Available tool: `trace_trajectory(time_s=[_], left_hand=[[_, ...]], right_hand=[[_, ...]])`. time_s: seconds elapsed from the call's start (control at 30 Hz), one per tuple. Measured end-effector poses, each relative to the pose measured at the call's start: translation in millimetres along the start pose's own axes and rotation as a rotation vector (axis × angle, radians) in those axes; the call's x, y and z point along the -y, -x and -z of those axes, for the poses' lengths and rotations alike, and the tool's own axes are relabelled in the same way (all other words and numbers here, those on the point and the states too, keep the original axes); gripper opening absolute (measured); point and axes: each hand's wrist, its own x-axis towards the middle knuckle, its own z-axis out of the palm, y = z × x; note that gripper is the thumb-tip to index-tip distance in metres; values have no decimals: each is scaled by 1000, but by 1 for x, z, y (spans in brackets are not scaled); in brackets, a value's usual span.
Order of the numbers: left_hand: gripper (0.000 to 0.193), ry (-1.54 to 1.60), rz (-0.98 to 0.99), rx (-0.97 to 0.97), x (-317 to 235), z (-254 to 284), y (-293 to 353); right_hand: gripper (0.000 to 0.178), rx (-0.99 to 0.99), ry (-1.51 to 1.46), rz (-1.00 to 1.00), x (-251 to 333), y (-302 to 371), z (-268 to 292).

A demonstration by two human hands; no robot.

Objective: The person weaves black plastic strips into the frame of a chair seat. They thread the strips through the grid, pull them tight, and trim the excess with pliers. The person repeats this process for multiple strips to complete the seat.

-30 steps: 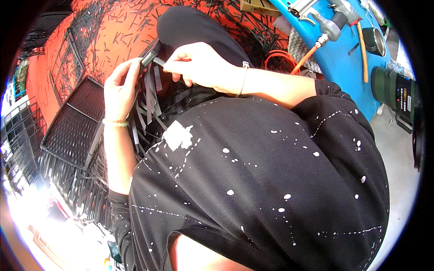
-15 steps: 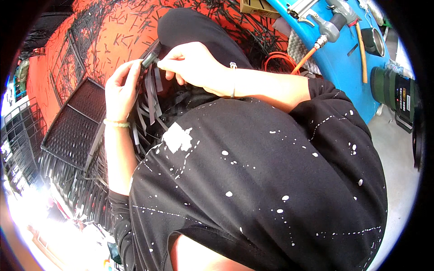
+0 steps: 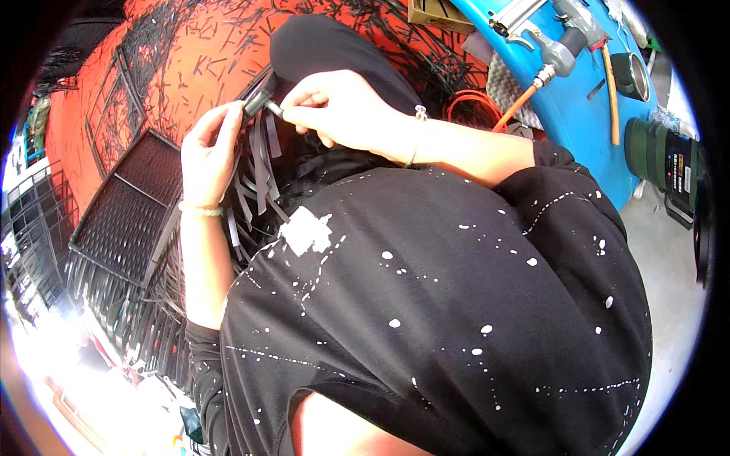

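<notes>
My left hand (image 3: pixel 210 150) is closed at the near end of a dark bar wound with strip (image 3: pixel 257 103), its thumb and fingers pressed on it. My right hand (image 3: pixel 344 108) pinches the end of a grey flat strip (image 3: pixel 274 109) that sticks out from the bar. Several loose grey strips (image 3: pixel 261 163) hang below, between my left forearm and my lap. A black woven panel (image 3: pixel 129 209) in a frame lies left of my left hand. Part of the bar is hidden behind my fingers.
Black offcuts litter the red floor covering (image 3: pixel 205 61). At the right, a blue table (image 3: pixel 566 99) carries a grey air tool (image 3: pixel 563 53) with an orange hose, a wooden-handled hammer (image 3: pixel 610 99) and a metal cup (image 3: pixel 631 76). A dark green cylinder (image 3: pixel 661 156) stands beside the table.
My right hand has shifted slightly right, drawing the strip end away from the bar, so more of it shows. My left hand keeps its grip, moved slightly right in the picture.
</notes>
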Motion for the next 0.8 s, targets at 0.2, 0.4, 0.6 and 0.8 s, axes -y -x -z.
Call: trace_trajectory(time_s=[0.2,0.4,0.6,0.8], left_hand=[[22,5,42,9,-3,1,1],[21,-3,21,19,0,3,0],[21,7,47,22,-1,4,-1],[20,-61,14,6,-4,4,1]], right_hand=[[17,-58,591,531,5,-2,9],[14,-47,808,685,8,-7,11],[14,-41,755,759,-9,-19,8],[11,-144,630,640,-10,-22,8]])
